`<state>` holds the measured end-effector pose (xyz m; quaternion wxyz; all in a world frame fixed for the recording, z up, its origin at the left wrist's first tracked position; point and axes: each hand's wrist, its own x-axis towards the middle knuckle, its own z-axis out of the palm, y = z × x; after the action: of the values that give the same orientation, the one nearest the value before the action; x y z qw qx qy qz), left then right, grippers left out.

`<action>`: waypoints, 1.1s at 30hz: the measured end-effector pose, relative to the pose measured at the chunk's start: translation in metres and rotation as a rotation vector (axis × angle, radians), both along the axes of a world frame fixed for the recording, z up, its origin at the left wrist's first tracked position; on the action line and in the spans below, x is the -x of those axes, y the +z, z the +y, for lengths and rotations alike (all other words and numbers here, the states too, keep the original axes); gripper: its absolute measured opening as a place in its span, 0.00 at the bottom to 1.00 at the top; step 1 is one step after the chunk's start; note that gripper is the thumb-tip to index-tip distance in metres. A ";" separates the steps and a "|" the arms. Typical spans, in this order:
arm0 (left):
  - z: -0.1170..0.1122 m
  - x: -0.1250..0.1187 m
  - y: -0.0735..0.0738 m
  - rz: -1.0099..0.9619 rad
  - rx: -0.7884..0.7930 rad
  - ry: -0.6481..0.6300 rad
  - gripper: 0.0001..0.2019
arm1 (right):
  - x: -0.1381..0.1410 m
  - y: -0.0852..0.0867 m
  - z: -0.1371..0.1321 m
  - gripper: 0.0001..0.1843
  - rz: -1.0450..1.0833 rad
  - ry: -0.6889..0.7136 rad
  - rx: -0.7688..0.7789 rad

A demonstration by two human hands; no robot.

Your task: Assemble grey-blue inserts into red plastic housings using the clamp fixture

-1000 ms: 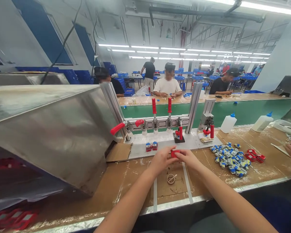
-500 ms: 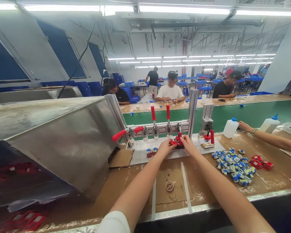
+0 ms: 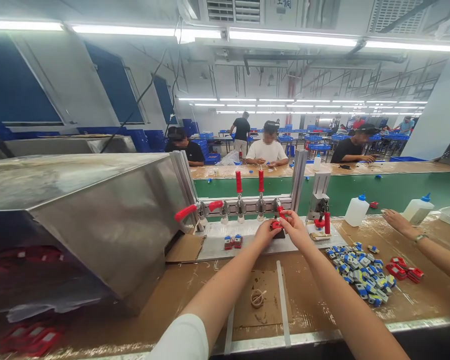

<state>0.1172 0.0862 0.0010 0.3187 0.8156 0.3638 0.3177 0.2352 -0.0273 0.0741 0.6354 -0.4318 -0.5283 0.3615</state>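
Both my hands reach forward to the clamp fixture (image 3: 243, 202) at the back of the bench. My left hand (image 3: 265, 233) pinches a small red part (image 3: 275, 225) on the fixture's grey base plate (image 3: 217, 240). My right hand (image 3: 294, 226) is closed around the red handle of the toggle clamp (image 3: 281, 211) just above that part. Two small red-and-blue pieces (image 3: 233, 242) sit on the plate to the left of my hands.
A big steel hood (image 3: 86, 210) fills the left. A pile of blue parts (image 3: 362, 272) and red parts (image 3: 405, 270) lies at right, by two glue bottles (image 3: 356, 210). A co-worker's hand (image 3: 397, 222) rests at far right. A tape ring (image 3: 257, 298) lies near me. People work across the green conveyor (image 3: 360, 185).
My hands carried the red part from the near bench forward onto the fixture plate, and my right hand went to the clamp handle. The co-worker's arm drew back to the right.
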 end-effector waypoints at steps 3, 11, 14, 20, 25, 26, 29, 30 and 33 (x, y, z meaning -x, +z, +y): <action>-0.004 -0.001 -0.008 -0.003 -0.038 0.031 0.17 | 0.002 0.008 -0.001 0.29 -0.006 -0.018 0.001; 0.000 -0.007 -0.015 0.029 -0.033 0.118 0.20 | 0.002 0.022 -0.001 0.30 0.024 -0.006 0.025; 0.012 -0.007 -0.012 0.058 -0.035 0.106 0.20 | 0.001 0.020 0.001 0.31 0.010 0.002 0.042; 0.031 -0.003 -0.009 0.093 -0.035 -0.033 0.19 | -0.001 -0.002 -0.001 0.22 -0.076 0.109 0.067; 0.036 0.001 -0.010 0.076 -0.050 -0.097 0.17 | -0.002 -0.023 -0.001 0.23 -0.169 0.134 0.050; 0.036 0.001 -0.010 0.072 -0.052 -0.102 0.16 | -0.002 -0.024 -0.001 0.23 -0.182 0.137 0.046; 0.037 0.001 -0.011 0.059 -0.058 -0.104 0.16 | -0.002 -0.021 -0.002 0.23 -0.206 0.128 0.041; 0.037 0.001 -0.012 0.054 -0.059 -0.103 0.16 | -0.002 -0.017 -0.003 0.23 -0.205 0.127 0.047; 0.037 0.001 -0.013 0.038 -0.057 -0.107 0.17 | -0.003 -0.007 -0.004 0.22 -0.188 0.150 0.077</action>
<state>0.1163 0.1234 -0.0125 0.3048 0.8486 0.3162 0.2948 0.2385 -0.0311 0.0672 0.5372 -0.4470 -0.6023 0.3858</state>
